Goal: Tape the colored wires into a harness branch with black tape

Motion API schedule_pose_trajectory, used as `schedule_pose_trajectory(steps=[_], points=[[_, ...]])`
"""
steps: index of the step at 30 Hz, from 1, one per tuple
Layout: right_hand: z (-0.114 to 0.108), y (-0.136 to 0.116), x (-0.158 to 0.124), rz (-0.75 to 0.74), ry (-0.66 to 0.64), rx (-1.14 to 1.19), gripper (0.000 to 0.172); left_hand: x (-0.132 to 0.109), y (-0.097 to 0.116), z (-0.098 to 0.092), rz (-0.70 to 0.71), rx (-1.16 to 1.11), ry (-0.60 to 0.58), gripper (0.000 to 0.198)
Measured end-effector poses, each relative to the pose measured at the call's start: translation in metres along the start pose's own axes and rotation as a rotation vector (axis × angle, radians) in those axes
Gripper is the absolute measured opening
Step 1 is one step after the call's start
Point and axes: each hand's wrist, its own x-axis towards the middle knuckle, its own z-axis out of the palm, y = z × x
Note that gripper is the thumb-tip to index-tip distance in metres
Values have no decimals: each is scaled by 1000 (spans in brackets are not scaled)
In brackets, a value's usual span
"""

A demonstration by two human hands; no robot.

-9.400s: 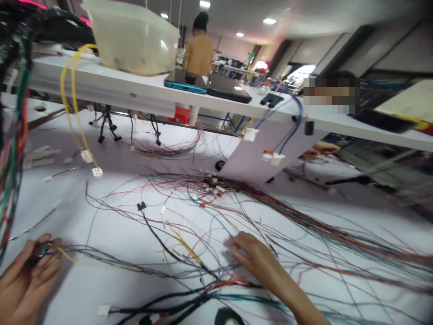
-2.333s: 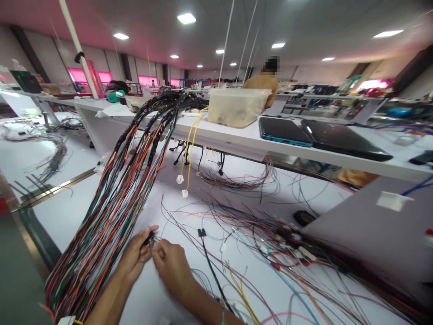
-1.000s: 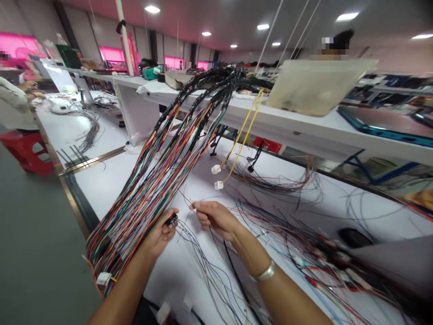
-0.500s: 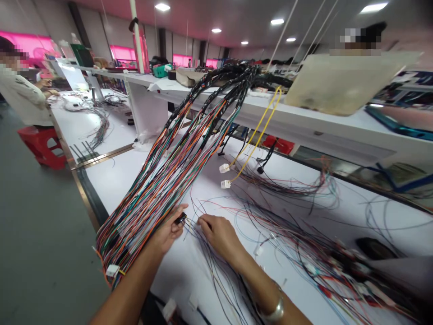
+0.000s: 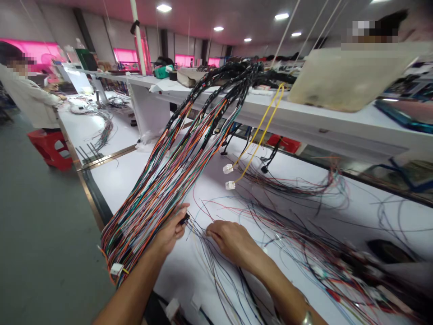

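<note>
My left hand (image 5: 172, 232) is closed on a small black connector (image 5: 184, 219), its thumb and fingers gripping the sides. Thin wires (image 5: 210, 257) run out of the connector toward the lower right and fan over the white tabletop. A short gap to the right, my right hand (image 5: 232, 239) is closed in a pinch, its fingertips at a thin dark wire beside the connector. The fingers partly hide that wire. Left of my hands slopes a thick bundle of coloured wires (image 5: 158, 180), coming down from the shelf. Two white connectors (image 5: 230, 185) on yellow wires hang beyond my hands.
Loose wires (image 5: 304, 243) lie across the table on the right. Above the back of the table runs a white shelf (image 5: 324, 118), bearing black-taped harness ends (image 5: 233, 76) and a translucent bin (image 5: 341, 81). A person (image 5: 30, 90) works at the far left near a red stool (image 5: 50, 149).
My right hand has drawn slightly away from the connector, to the right and down. My left hand keeps its hold on the connector. The whole view has shifted a little.
</note>
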Motion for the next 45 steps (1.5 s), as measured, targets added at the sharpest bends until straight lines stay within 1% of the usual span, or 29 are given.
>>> schedule_pose_trajectory(steps=[2, 5, 7, 9, 12, 14, 16, 18, 21, 25, 27, 29, 32, 35, 40, 45], points=[[-3, 3, -2, 1, -28, 12, 26, 1, -1, -1, 9, -2, 6, 37], [-7, 8, -5, 2, -18, 57, 27, 2, -2, -4, 10, -2, 16, 33], [-9, 9, -5, 25, 20, 68, 27, 3, -3, -5, 2, 0, 24, 34], [-9, 6, -3, 81, 74, 53, 26, 4, -4, -5, -5, 0, 32, 35], [-5, -7, 5, 145, 174, 76, 18, 4, -5, -4, -19, 4, 21, 35], [2, -18, 12, 166, 243, 167, 14, 4, -5, -3, -27, 10, -2, 35], [9, -25, 19, 204, 315, 297, 14, 3, -5, -2, -28, 12, -21, 35], [17, -27, 25, 240, 359, 390, 18, 2, -4, -1, -20, 8, -30, 34], [27, -22, 30, 227, 381, 528, 19, 1, -4, 0, -9, -4, -42, 31], [34, -17, 29, 214, 442, 693, 20, 0, -5, 2, -22, -31, -68, 30], [35, -21, 24, 218, 487, 720, 21, 0, -5, 2, -31, -49, -80, 33], [36, -27, 18, 190, 524, 770, 21, 1, -6, 1, -40, -68, -90, 39], [39, -35, 9, 132, 490, 835, 17, 2, -8, 0, -64, -91, -104, 41], [45, -37, 8, 148, 451, 826, 15, 3, -9, 0, -90, -103, -117, 37], [52, -35, 15, 166, 471, 809, 15, 3, -8, 0, -113, -110, -127, 35], [52, -36, 15, 176, 490, 811, 14, 2, -8, 1, -124, -107, -123, 36]])
